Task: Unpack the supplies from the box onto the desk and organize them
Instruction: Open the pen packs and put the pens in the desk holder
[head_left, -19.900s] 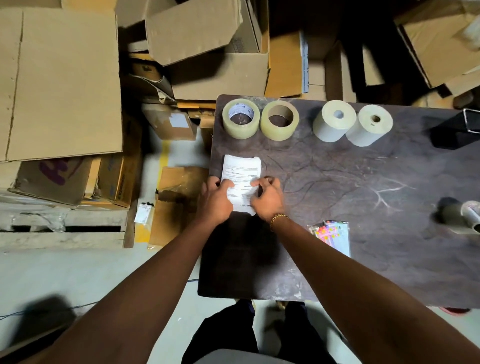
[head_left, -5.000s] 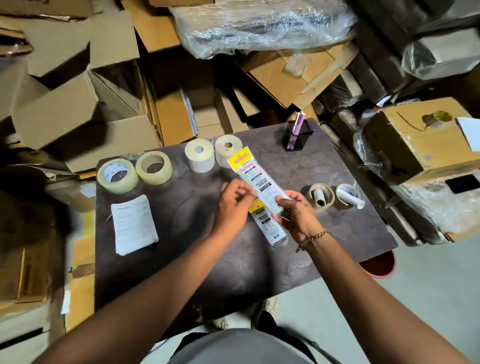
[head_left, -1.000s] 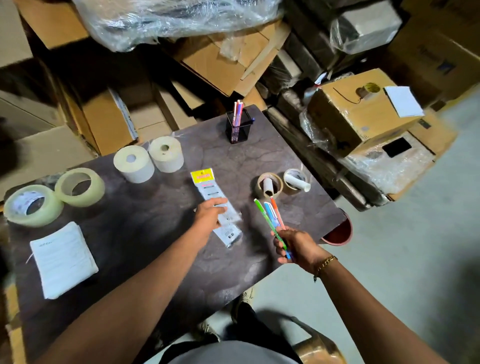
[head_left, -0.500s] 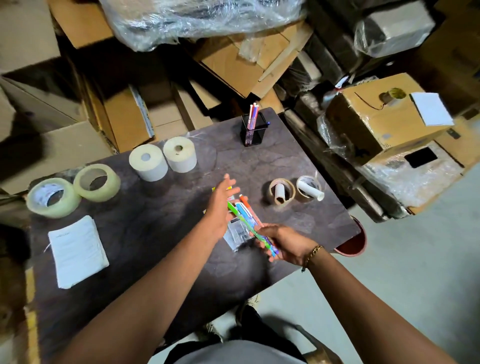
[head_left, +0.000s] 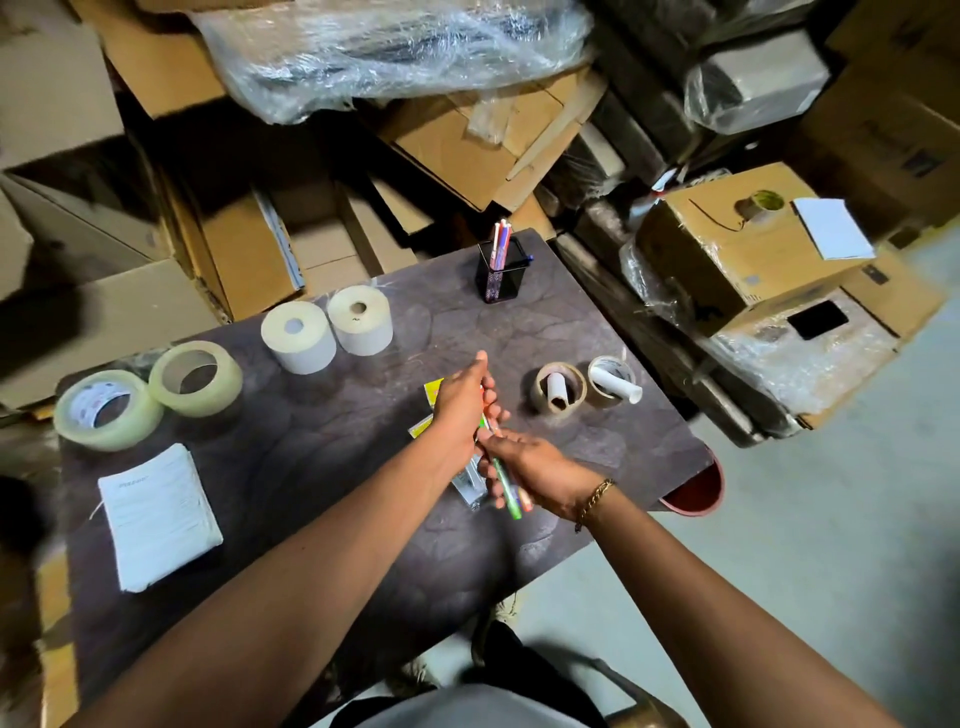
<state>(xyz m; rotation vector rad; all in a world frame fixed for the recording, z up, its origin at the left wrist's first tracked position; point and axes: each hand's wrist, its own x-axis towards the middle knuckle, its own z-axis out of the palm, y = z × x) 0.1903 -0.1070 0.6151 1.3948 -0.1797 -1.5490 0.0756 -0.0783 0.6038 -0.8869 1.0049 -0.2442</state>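
Fingers (head_left: 480, 470) around thin multicoloured pens (head_left: 506, 486)

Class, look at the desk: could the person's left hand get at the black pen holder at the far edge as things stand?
Probably yes. The left hand is busy on the pens that the right hand also holds, but bare desk lies between it and the pen holder, with nothing standing in that path.
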